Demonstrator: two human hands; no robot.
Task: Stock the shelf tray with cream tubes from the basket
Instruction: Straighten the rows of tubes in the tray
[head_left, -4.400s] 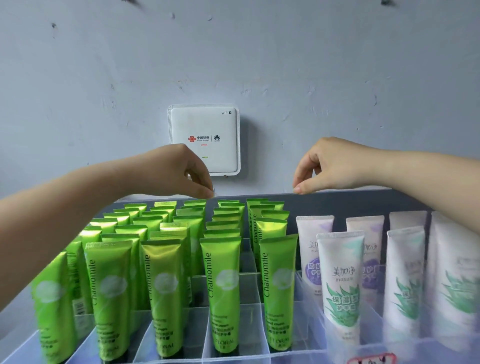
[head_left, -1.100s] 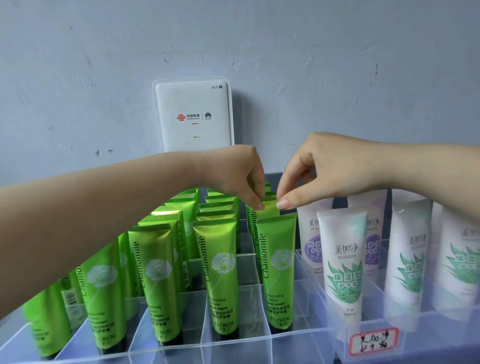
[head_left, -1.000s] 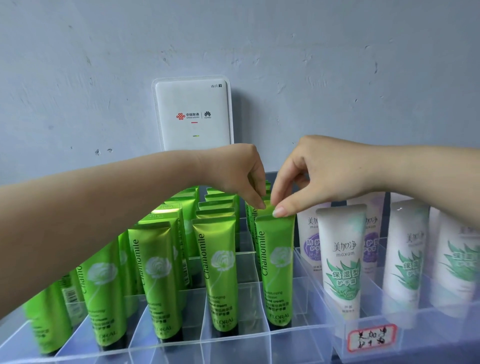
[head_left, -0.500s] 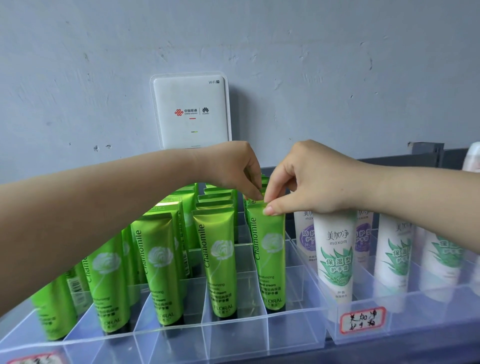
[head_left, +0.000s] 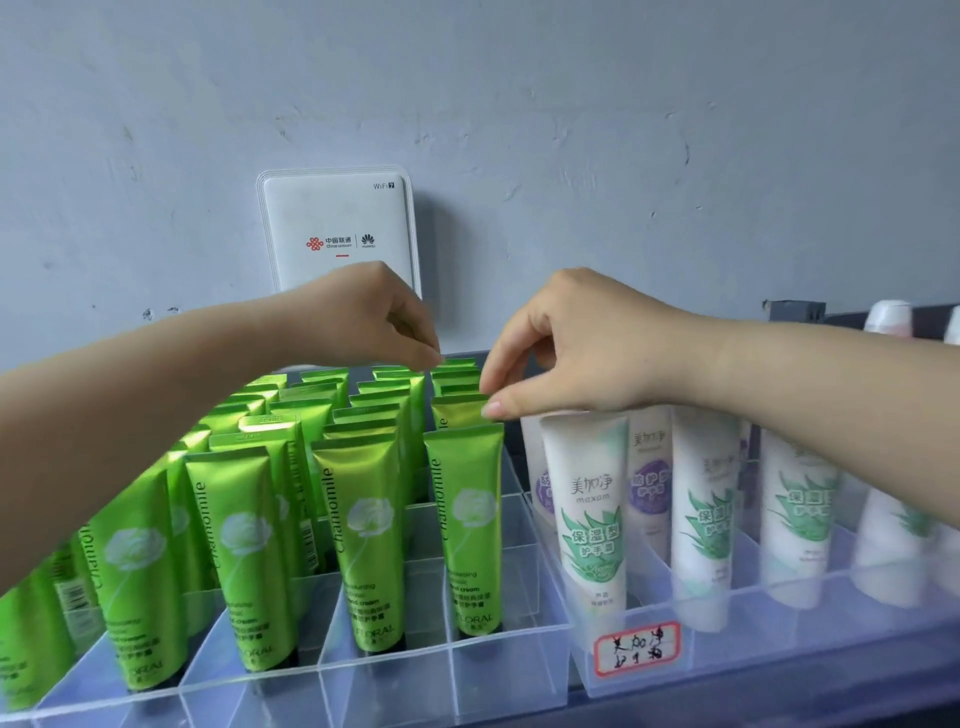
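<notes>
The clear shelf tray (head_left: 291, 691) is seen largely stocked, its lanes filled with upright green cream tubes (head_left: 369, 545), though bare space is left at the front of each lane. The left hand (head_left: 374, 317), fingertips pinched together, is held over the rear tubes of the rightmost lane, and whether anything is gripped cannot be told. The right hand (head_left: 576, 353) is pinching the top edge of the second tube (head_left: 460, 410) there; the basket is not shown.

My left grip (head_left: 387, 325) and right grip (head_left: 566, 358) have drawn apart, fingertips off the front green tube (head_left: 470, 525), reaching a row behind.
</notes>
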